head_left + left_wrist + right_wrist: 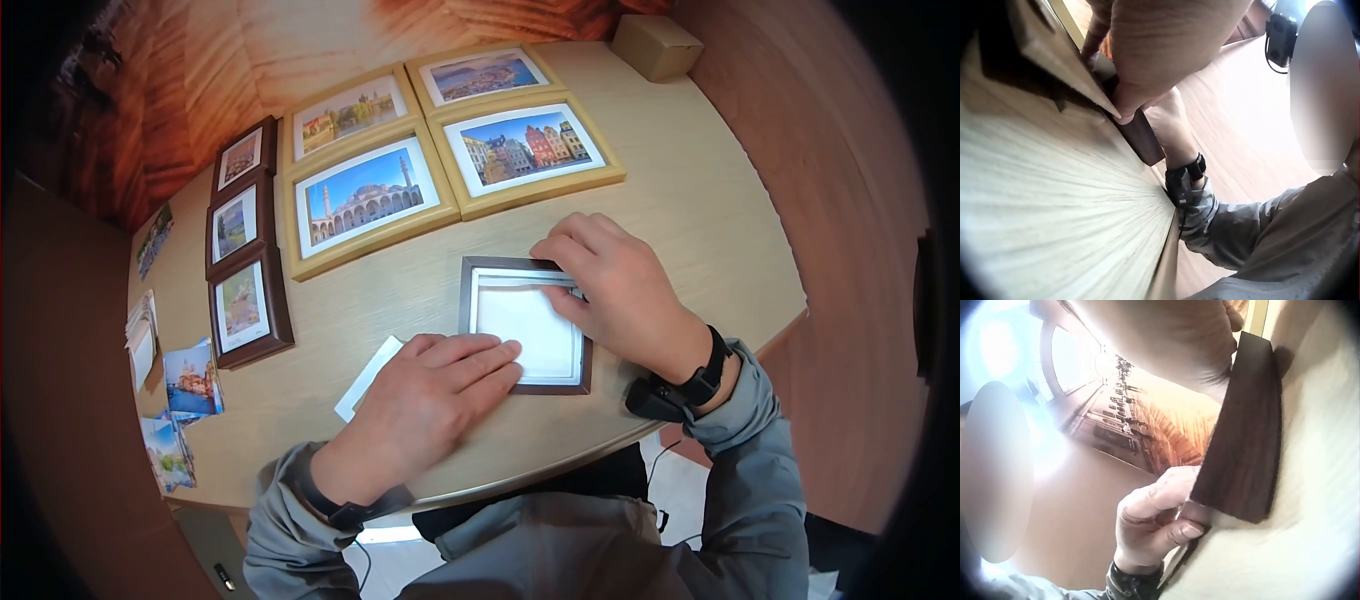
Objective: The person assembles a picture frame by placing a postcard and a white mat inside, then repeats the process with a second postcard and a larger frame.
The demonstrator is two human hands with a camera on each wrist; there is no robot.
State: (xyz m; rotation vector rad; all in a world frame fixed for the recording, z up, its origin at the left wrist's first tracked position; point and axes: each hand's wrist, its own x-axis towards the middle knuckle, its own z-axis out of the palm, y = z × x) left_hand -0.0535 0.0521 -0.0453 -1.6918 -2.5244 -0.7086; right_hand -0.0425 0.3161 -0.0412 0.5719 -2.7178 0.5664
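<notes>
A dark brown picture frame (468, 290) with a white inside lies on the table in the head view. My left hand (430, 400) rests its extended fingers across the lower left side. At the upper right, the bent fingers of my right hand (625, 290) pinch the top border, the thumb inside the frame. A white strip (365, 385) shows partly from beneath my left hand. The right wrist view has the frame's brown side (1241, 437) between my right hand (1160, 344) and my left hand (1147, 525); the right fingertips are mostly hidden there.
Several wooden frames (450, 185) with city pictures stand in rows at the back. Smaller dark frames (285, 310) line the left, with loose photos (190, 380) beyond them. A cardboard box (655, 50) sits at the back right. The table's near edge (540, 480) is close to my body.
</notes>
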